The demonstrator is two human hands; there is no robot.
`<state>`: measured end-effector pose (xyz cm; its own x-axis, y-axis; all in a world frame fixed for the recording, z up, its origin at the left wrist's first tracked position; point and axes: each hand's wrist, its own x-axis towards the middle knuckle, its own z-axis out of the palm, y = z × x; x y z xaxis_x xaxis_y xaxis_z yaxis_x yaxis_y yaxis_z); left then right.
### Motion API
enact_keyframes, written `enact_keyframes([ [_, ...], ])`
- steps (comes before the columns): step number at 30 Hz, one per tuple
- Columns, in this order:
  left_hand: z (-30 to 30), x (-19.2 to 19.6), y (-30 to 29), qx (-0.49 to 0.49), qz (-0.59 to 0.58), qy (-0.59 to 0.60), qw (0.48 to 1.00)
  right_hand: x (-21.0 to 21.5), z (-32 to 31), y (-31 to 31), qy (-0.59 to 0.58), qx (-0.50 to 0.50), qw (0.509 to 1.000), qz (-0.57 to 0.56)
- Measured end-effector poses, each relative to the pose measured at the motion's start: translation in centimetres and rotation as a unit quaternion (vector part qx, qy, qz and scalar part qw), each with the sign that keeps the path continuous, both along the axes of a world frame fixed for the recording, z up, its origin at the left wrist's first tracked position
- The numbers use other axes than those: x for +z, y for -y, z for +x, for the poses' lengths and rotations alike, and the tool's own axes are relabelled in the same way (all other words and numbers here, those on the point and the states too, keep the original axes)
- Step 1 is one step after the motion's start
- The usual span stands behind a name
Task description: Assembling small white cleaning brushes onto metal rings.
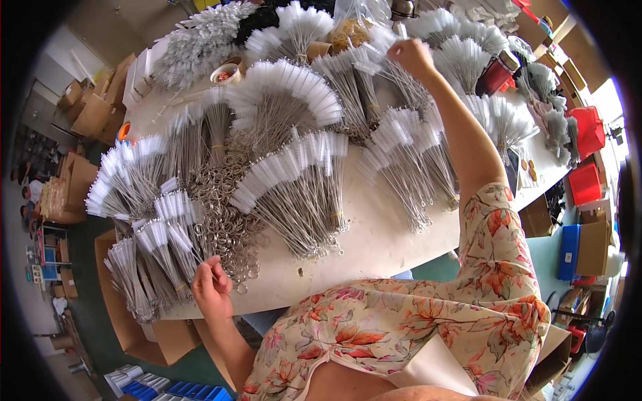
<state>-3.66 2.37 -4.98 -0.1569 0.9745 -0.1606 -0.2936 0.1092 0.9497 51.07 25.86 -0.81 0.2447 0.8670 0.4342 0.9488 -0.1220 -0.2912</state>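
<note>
Bundles of thin wire brushes with white bristle heads cover the worktable. My left hand is at the near edge, thumb and fingers pinched together beside a heap of metal split rings. Whatever those fingers hold is too small to make out. Stretched to the far side, my right hand has its fingers curled closed above another group of wire brushes. A small white tip shows just beyond it; I cannot tell if it is held.
Rolls of tape and silvery tinsel-like bundles lie at the back left. A dark red flask stands at the back right. An open cardboard box sits below the left edge. Red bins are on the right.
</note>
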Motion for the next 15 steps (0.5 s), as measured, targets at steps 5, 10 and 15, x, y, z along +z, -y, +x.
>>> enact_keyframes([
  [5, 1.7, 2.7, -2.7, -0.113, 0.084, 0.001, 0.990, 7.3, -4.8, 2.6, -0.366, 0.180, 0.900, 0.152],
  [10, 9.3, 7.8, -6.0, -0.173, 0.266, -0.143, 0.937, 7.0, -19.9, 10.7, -0.633, 0.464, 0.620, -0.010],
  [15, 13.7, 5.5, -6.5, -0.171, 0.320, -0.133, 0.922, 5.4, -28.8, 18.2, -0.584, 0.361, 0.711, -0.151],
])
